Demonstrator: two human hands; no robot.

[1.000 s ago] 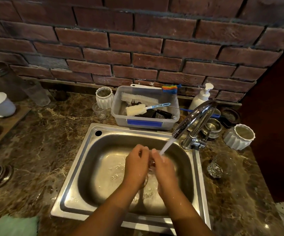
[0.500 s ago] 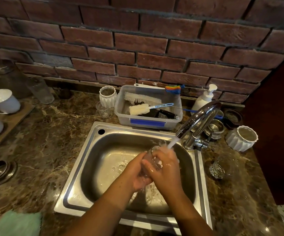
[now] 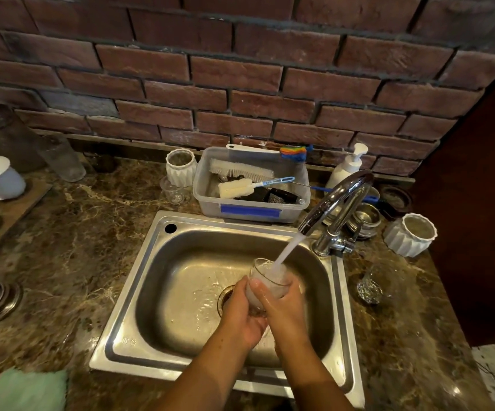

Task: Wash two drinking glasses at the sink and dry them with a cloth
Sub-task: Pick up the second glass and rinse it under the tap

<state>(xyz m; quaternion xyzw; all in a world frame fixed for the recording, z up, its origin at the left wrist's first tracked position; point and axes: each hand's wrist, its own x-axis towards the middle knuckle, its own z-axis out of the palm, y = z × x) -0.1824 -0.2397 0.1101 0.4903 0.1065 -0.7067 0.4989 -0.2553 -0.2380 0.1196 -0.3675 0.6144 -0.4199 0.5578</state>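
Marble table (image 3: 62, 247) around steel sink (image 3: 163, 280). Tub (image 3: 252, 209) of brushes behind sink. Green cloth (image 3: 23, 391) at sink's near-left, on table. Tap (image 3: 338, 203) at sink's right rear, running. Over sink: left hand (image 3: 241, 314) and right hand (image 3: 284, 310), both grips wrapped round glass (image 3: 265, 277), mouth under stream. Second glass (image 3: 369, 284) just right of sink.

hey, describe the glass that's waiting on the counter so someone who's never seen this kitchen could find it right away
Start at the steel sink and its curved chrome faucet. On the marble counter just right of the sink, nearer than the faucet base, lies a clear glass. Unlike the ribbed white ceramic pot behind it, it is transparent with a faceted, sparkling base.
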